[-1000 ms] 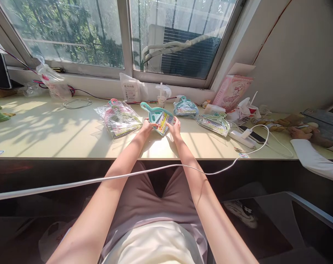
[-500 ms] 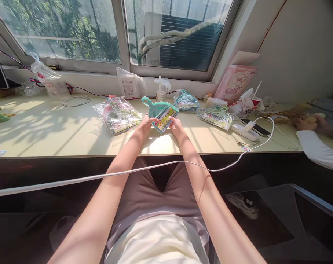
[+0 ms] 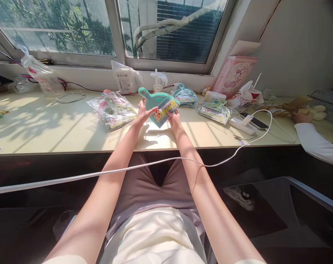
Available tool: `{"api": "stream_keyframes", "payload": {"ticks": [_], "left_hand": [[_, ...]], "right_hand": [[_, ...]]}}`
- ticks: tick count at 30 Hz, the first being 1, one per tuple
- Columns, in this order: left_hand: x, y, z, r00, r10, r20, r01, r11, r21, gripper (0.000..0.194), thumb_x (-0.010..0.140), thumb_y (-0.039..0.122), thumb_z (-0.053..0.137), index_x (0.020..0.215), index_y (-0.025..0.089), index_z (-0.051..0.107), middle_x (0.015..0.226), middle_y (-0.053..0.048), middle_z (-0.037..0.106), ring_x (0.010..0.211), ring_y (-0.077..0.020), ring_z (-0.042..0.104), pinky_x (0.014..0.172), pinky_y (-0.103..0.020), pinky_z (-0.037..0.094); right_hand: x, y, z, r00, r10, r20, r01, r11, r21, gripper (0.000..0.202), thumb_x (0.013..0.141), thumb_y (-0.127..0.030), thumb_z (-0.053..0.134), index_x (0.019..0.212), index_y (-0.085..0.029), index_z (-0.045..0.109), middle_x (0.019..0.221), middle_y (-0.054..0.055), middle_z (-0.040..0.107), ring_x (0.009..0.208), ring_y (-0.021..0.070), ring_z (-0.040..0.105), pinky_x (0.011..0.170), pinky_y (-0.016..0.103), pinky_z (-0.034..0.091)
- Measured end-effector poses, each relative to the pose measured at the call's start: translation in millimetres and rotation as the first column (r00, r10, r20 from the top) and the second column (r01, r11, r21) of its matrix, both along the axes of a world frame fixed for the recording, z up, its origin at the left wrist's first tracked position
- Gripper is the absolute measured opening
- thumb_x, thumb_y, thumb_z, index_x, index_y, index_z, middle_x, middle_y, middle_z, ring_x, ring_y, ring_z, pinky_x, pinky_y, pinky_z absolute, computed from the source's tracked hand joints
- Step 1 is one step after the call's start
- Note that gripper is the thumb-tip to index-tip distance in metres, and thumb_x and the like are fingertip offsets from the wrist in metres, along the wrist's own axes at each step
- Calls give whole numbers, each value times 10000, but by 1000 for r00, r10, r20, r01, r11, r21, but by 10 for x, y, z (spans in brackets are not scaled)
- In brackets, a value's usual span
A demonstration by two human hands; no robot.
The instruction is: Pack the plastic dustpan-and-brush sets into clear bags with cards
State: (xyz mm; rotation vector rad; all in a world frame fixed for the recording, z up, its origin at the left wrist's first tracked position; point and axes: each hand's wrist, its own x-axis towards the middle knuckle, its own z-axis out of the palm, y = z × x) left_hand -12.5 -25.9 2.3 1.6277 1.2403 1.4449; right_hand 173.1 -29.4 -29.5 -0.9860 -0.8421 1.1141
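Observation:
A small mint-green dustpan (image 3: 154,99) is held up over the table's front part, its looped handle pointing up and left. Across its front sits a brush with a yellow printed label (image 3: 166,107). My left hand (image 3: 143,113) grips the dustpan's left side, thumb across the front and fingers at the edge. At the lower right corner, my right hand (image 3: 174,119) pinches the dustpan and label. Left of my hands lies a pile of dustpan sets in clear plastic (image 3: 111,110). More wrapped sets lie to the right, one blue-green (image 3: 185,96) and one light green (image 3: 213,111).
A white cable (image 3: 155,164) crosses in front of my forearms to a power strip (image 3: 242,126) beside a phone (image 3: 256,121). A lidded cup (image 3: 157,86) and plastic bags (image 3: 125,77) stand by the window. Another person's hand (image 3: 302,117) rests far right near a plush toy (image 3: 317,112).
The dustpan has been raised slightly and turned in my hands. My left fingers have shifted up along its left edge, with the thumb stretched over the front. The view has tilted a little.

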Motion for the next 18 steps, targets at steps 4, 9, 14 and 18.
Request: {"api": "stream_keyframes", "payload": {"ticks": [4, 9, 14, 18], "left_hand": [[-411, -137, 124, 815, 460, -353, -383, 884, 268, 838, 1065, 517, 758, 1769, 228, 408, 1881, -235, 289, 1800, -426, 200, 1443, -592, 233], [-980, -233, 98, 422, 360, -832, -396, 899, 188, 665, 1072, 299, 683, 1677, 56, 551, 1829, -338, 372, 1711, -500, 361, 1438, -700, 148], [-1042, -36, 177, 309, 51, -950, -139, 990, 8, 620, 971, -9, 491, 1464, 238, 775, 1747, -151, 590, 1629, -344, 519, 1440, -693, 160], [-818, 90, 222, 306, 103, -947, -54, 994, 91, 383, 967, 42, 565, 1098, 252, 857, 1511, -143, 747, 1541, -347, 573, 1436, -632, 199]], "right_hand": [[-4, -32, 4, 999, 14, 47, -16, 999, 43, 337, 977, -313, 814, 1263, -268, 641, 1256, 76, 812, 1307, 256, 730, 1118, 493, 661], [-19, -87, 27, 999, 35, -14, -34, 997, 68, 323, 929, -290, 825, 1204, -295, 656, 1247, 71, 821, 1332, 270, 744, 1132, 490, 663], [-40, -99, 38, 985, -9, -172, 12, 1000, 18, 337, 816, -151, 815, 1065, -288, 636, 1116, 54, 837, 1204, 258, 789, 1018, 415, 694], [-55, -74, 12, 980, -5, -200, 3, 1000, -10, 314, 767, -102, 796, 1010, -251, 666, 984, 20, 827, 1027, 218, 796, 867, 325, 681]]}}
